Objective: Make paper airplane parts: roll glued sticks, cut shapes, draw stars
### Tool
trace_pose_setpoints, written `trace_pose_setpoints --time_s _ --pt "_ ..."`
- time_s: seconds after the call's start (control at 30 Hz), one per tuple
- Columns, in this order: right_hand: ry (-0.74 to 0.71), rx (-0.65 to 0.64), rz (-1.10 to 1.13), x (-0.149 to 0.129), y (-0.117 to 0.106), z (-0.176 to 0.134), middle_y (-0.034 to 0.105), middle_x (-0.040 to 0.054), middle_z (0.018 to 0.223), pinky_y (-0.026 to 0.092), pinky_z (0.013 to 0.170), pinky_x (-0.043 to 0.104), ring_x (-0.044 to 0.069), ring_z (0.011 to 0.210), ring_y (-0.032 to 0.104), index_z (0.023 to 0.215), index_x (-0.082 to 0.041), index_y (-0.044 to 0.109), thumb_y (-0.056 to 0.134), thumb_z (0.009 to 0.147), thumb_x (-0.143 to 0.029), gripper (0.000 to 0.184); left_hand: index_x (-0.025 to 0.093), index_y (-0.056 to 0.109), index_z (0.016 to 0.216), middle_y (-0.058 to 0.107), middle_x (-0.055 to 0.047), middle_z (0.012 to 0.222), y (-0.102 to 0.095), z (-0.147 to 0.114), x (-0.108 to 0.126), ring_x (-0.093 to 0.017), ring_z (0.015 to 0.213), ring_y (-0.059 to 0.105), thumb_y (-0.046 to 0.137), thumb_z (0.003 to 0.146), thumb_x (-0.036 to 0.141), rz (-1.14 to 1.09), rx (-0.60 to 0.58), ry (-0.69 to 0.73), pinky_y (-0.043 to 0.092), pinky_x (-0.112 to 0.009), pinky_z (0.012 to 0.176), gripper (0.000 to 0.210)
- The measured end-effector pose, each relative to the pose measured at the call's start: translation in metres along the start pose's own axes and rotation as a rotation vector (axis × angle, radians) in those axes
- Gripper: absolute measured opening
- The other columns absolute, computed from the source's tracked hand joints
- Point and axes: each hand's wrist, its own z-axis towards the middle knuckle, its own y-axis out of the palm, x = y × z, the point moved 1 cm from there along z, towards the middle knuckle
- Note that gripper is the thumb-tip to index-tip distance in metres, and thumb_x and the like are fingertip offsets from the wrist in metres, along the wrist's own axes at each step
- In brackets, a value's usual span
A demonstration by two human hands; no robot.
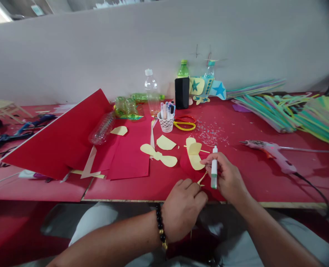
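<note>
My right hand (pixel 228 174) is closed around a white marker (pixel 214 168) with a green band and a greenish lower end, held upright. Its fingertips meet the edge of a folded yellow paper cutout (pixel 194 157) on the table. My left hand (pixel 185 207), with a beaded bracelet at the wrist, is curled at the table's front edge. Thin yellow paper scraps (pixel 202 178) lie just beyond its fingers; whatever those fingers hold is hidden. Left of the folded cutout is a propeller-shaped yellow cutout (pixel 159 157), with another yellow paper piece (pixel 166 142) behind it.
A cup (pixel 166 123) of markers stands near yellow-handled scissors (pixel 185 127). The glue gun (pixel 276 154) lies right, its cord over the edge. Red sheets (pixel 131 159) and a leaning red board (pixel 67 137) are left. Plastic bottles (pixel 151 87), a phone (pixel 182 92) and coloured sticks (pixel 270 111) are behind.
</note>
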Motion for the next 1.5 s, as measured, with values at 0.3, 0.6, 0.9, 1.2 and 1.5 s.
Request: trace_pose_setpoints --time_s 0.3,0.6,0.9,1.2,1.5 --pt "0.017 0.002 0.047 0.011 0.002 0.001 0.071 0.0057 0.095 0.052 0.067 0.027 0.019 0.078 0.068 0.095 -0.024 0.052 0.059 0.08 -0.021 0.017 0.015 0.059 0.113 0.064 -0.005 0.117 0.001 -0.018 0.002 -0.015 0.109 0.056 0.036 0.096 0.019 -0.092 0.062 0.405 0.043 -0.027 0.097 0.028" --pt "0.021 -0.009 0.066 0.013 0.001 -0.001 0.071 0.0061 0.099 0.055 0.075 0.031 0.021 0.088 0.069 0.098 -0.025 0.052 0.06 0.074 -0.014 0.027 0.017 0.059 0.111 0.069 -0.004 0.095 -0.019 -0.02 -0.014 -0.013 0.086 0.061 0.04 0.093 0.016 -0.295 0.135 0.215 0.049 -0.023 0.08 0.027" --pt "0.012 -0.015 0.056 0.016 0.004 -0.004 0.068 0.0092 0.109 0.057 0.072 0.032 0.024 0.09 0.07 0.103 -0.025 0.051 0.069 0.075 -0.025 0.033 0.009 0.044 0.134 0.049 -0.01 0.138 -0.014 0.016 -0.048 -0.02 0.134 0.036 0.039 0.095 0.017 0.096 0.083 0.112 0.022 -0.036 0.117 0.041" --pt "-0.539 -0.1 -0.24 -0.007 -0.002 -0.04 0.068 0.0101 0.103 0.05 0.079 0.037 0.024 0.091 0.062 0.102 -0.022 0.049 0.066 0.08 -0.02 0.028 0.016 0.05 0.129 0.053 -0.007 0.132 -0.014 0.015 -0.052 -0.021 0.133 0.038 0.05 0.09 0.021 0.0 0.04 0.107 0.026 -0.036 0.116 0.039" --pt "-0.512 -0.237 -0.159 -0.005 -0.002 -0.048 0.058 0.0034 0.075 0.042 0.065 0.031 0.017 0.07 0.051 0.09 -0.021 0.049 0.051 0.083 -0.006 0.017 0.023 0.052 0.125 0.035 -0.007 0.148 -0.011 0.019 -0.058 -0.023 0.14 0.025 0.045 0.093 0.023 -0.004 0.014 0.058 0.029 -0.046 0.113 0.032"
